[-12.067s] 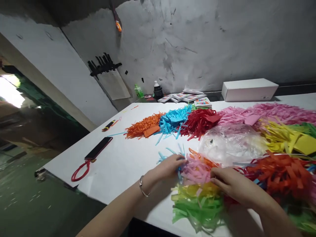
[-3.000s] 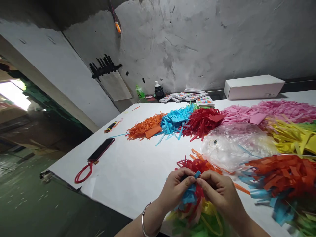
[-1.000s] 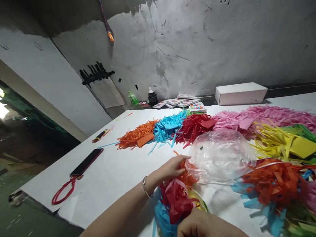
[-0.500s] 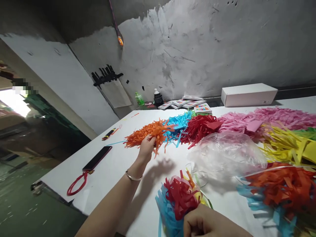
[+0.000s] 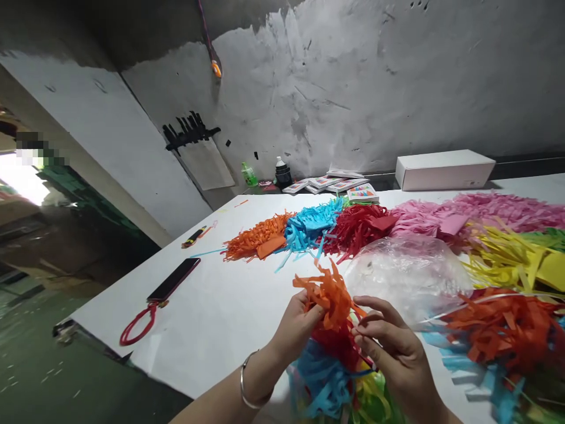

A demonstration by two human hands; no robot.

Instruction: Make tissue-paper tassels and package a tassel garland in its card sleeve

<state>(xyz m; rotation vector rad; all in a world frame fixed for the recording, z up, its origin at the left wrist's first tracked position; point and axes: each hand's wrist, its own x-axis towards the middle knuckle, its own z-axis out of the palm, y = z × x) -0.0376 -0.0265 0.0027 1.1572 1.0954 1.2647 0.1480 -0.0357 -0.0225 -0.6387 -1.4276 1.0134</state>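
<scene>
Hands (image 5: pixel 339 335) gripping orange fringe tuft (image 5: pixel 329 291), no legible writing anywhere

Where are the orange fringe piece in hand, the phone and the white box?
orange fringe piece (image 5: pixel 329 292), head view, middle of the strips.
phone (image 5: pixel 173 278), head view, centre of its dark screen.
white box (image 5: pixel 444 169), head view, front face.
</scene>
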